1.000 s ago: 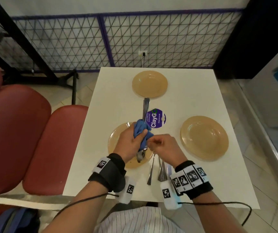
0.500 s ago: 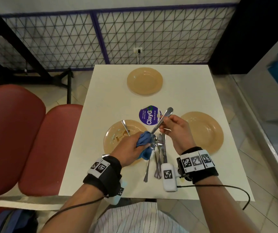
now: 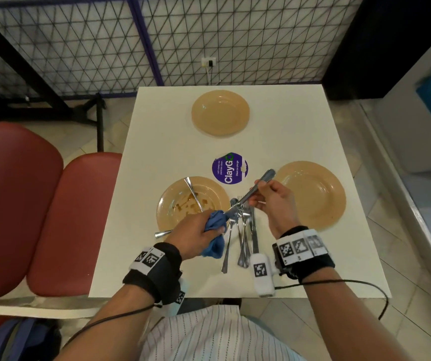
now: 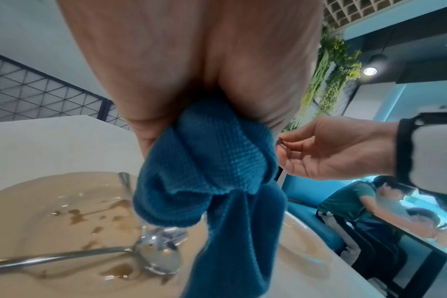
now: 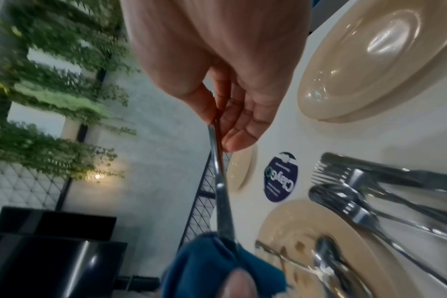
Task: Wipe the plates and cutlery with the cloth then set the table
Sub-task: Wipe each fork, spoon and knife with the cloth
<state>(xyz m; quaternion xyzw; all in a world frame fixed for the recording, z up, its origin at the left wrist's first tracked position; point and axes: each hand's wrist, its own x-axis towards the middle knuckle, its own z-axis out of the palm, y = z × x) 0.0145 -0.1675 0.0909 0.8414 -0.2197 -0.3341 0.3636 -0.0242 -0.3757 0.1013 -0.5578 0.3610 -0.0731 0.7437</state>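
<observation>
A: Status of hands?
B: Left hand (image 3: 193,233) clenched round bunched cloth (image 3: 215,225), cloth wrapped over working end of utensil (image 3: 256,187). Right hand (image 3: 274,201) pinching the handle between thumb and fingers. Both held above the table (image 3: 157,152), near 6 o'clock.

A: Change over the last second?
B: Handle swung from 12 o'clock to about 2 o'clock. Right hand moved out from beside the left to the far end of the handle. Cloth slid down to the head. Little further change in the last half second.

A: Meaning for the task?
B: Likely mid-wipe on one piece, stroke running towards the tip. Not yet set down.

A: Remaining items?
B: Pile of cutlery (image 3: 245,238) lying at 6 o'clock, just under the hands. Dirty plate (image 3: 167,204) at 7 o'clock, brown smears inside, spoon (image 3: 192,190) resting in it, second utensil across its near rim. Plate (image 3: 313,194) at 4 o'clock and plate (image 3: 220,113) at 12 look clean. Judged early to middle: no cutlery laid beside any plate.
</observation>
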